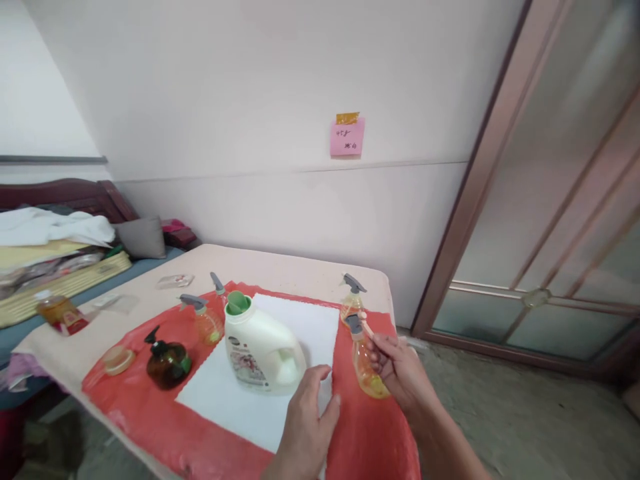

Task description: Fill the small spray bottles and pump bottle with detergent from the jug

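Note:
My right hand (400,373) is wrapped round a small spray bottle of yellow liquid (367,370) with a grey trigger head, held tilted over the red sheet (370,440). My left hand (307,427) rests on the white cloth (310,327), fingers bent and apart, holding nothing, just in front of a cream detergent jug (260,347) with an open green spout. A second yellow spray bottle (351,300) stands behind the held one.
Left of the jug stand two more spray bottles (205,320), a dark brown pump bottle (167,363) and a small round lid (119,360). A bottle of amber liquid (60,312) lies at the table's left edge. A pink note (347,137) hangs on the wall; a glass door (560,200) is at right.

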Demonstrator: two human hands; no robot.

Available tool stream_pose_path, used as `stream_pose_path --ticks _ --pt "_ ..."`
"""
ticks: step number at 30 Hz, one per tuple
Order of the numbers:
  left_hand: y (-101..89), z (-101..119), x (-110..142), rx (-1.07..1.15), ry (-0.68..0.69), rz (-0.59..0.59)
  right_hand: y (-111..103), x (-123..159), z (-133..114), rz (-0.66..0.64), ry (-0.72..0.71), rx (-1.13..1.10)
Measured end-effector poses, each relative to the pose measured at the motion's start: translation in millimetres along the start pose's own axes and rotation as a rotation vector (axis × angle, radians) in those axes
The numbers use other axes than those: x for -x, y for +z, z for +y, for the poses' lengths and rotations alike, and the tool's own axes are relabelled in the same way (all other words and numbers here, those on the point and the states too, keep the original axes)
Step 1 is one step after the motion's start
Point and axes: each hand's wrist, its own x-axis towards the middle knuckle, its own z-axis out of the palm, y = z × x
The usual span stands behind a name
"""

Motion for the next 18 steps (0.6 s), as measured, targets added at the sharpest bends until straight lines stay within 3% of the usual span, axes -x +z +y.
stream_pose_path --ticks 4,9,11,15,16,18 --pt "2.3 14.1 1.3 0.069 -0.102 -0.014 13.2 40.5 11.0 -0.186 0.097 0.075" --pt "-7.2 30.9 5.3 0.23 -0.087 -0.026 21.2 68.4 27.2 -0.613 0.243 0.149" --pt "-13.6 28.1 8.2 0.257 -0.068 0.03 20.9 65.2 27.7 -0.586 0.185 0.158" --pt "-27.1 18.1 10.5 0.383 0.011 0.23 17.7 49.2 23.1 -0.176 0.024 0.225" --pt "-29.9 17.5 10.1 0.44 0.015 0.266 17.9 48.2 23.7 -0.169 0.059 0.207" --pt "-35.0 19.6 9.0 0.55 0.007 0.316 21.1 53.0 29.6 -0.341 0.217 0.098"
